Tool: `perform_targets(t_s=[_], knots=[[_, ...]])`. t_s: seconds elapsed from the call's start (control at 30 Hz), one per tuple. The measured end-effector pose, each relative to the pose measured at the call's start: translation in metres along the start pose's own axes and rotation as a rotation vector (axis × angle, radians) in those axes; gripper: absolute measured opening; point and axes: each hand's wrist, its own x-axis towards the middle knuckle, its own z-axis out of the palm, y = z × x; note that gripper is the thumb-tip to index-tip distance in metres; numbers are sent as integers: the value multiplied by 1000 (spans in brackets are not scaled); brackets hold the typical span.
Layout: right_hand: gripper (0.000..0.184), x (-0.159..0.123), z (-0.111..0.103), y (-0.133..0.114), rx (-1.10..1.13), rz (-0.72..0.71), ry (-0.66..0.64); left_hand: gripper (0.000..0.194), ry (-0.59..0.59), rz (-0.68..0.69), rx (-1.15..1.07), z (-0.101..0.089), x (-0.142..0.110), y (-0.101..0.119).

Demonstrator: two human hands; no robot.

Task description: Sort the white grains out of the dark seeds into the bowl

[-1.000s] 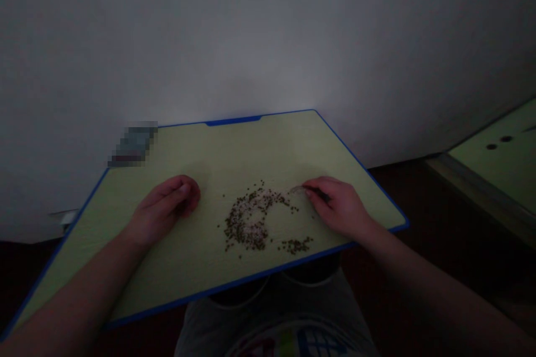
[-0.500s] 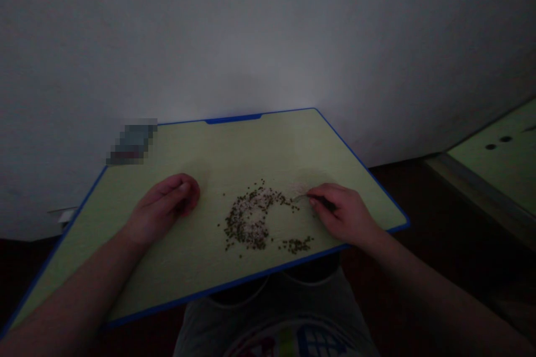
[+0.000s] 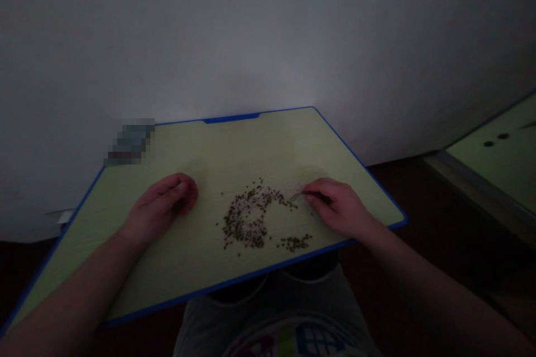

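My right hand (image 3: 335,206) is closed around a thin, curved spoon-like utensil (image 3: 296,196), its tip low over the board at the right end of the dark grains. A mixed heap of small dark green beans and pale rice-like grains (image 3: 245,217) curves in an arc between my hands. Nearer the front edge lies a smaller cluster of dark beans (image 3: 295,242). A faint patch of pale grains (image 3: 292,185) shows just beyond the utensil. My left hand (image 3: 165,203) rests left of the heap, its fingers curled in, with nothing visible in them.
The pale tabletop (image 3: 251,150) has a blue rim and stands against a grey wall (image 3: 251,39). A pixelated flat object (image 3: 129,142) lies at its far left corner. My lap (image 3: 272,312) is below the front edge. A pale cabinet-like panel (image 3: 502,128) stands at right.
My right hand dipped slightly toward me with the utensil, then moved back up and a little left. The pale patch beyond it shows more now. My left hand stays put.
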Motion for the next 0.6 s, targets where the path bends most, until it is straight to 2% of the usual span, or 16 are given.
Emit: perform_targets(t_s=[0.2, 0.6], knots=[[14, -3, 0, 0, -2, 8, 38, 27, 9, -8, -9, 1, -1, 1], [12, -12, -8, -2, 6, -29, -9, 26, 16, -12, -10, 1, 0, 1]])
